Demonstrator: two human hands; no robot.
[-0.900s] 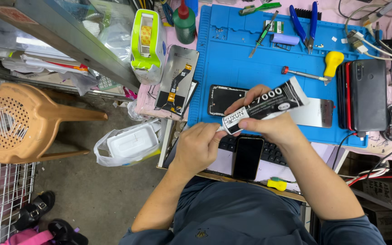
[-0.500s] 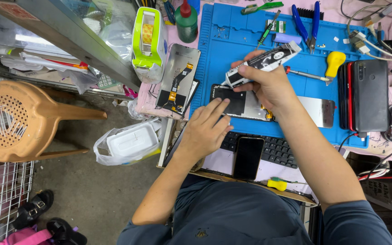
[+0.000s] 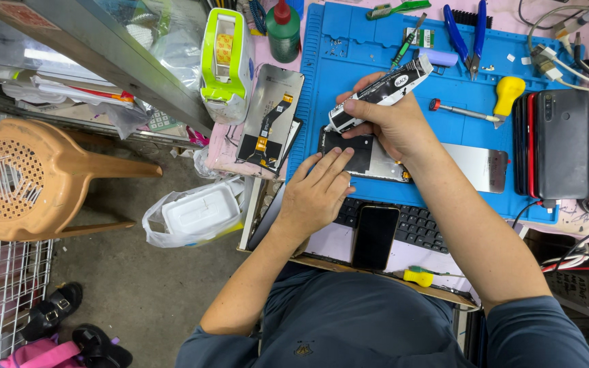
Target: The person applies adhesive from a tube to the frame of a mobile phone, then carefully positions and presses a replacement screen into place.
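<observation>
My right hand [image 3: 393,123] is closed around a black-and-white squeeze tube of adhesive [image 3: 380,93], nozzle end pointing down-left toward the top edge of the opened dark phone body [image 3: 359,153] that lies near the middle of the blue silicone work mat [image 3: 322,82]. My left hand [image 3: 316,194] rests flat, fingers spread and gripping nothing, pressing on the phone body's lower left corner at the mat's near edge.

What worries me is the nozzle: it sits very close to the phone's edge, and I judge that too firm a squeeze would flood adhesive onto the inner parts rather than the rim. The flat left hand only pins one corner, so the phone could pivot on the mat under a sideways push from the tube. The red-tipped yellow-handled screwdriver [image 3: 485,109] lies just right of my right hand on the surface, where my wrist could nudge it. The detached screen panel with orange flex cable [image 3: 268,116] overhangs the mat's left edge.
</observation>
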